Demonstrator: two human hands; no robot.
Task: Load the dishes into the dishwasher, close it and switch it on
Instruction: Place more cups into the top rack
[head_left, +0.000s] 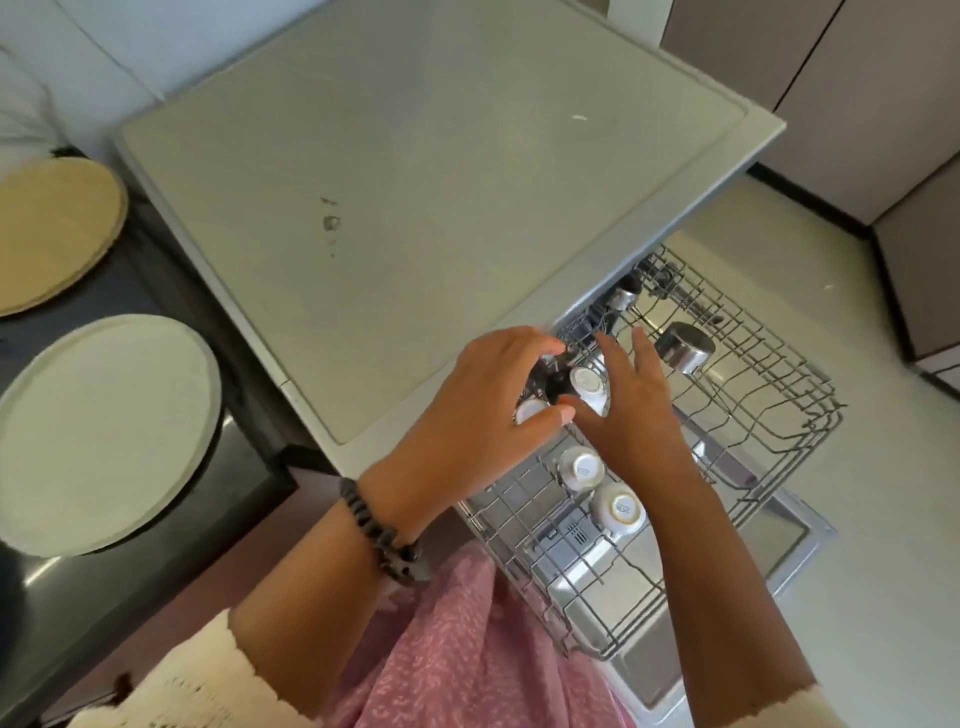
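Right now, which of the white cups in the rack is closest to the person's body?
The cup with the gold-ringed base, upside down at the near end of the rack. The other cups sit farther up the row: one just beyond it, two more by the hands.

Grey wire rack (769, 364), shiny steel cup (683, 345), glossy ceramic cups (618, 512), matt worktop (415, 182)

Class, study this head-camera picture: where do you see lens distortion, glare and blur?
Head view: the wide lens bows the worktop edges; window-like glare shines on the open dishwasher door and the steel cup; the left hand and right hand over the wire rack look slightly soft, and the print on the white cups is unreadable.
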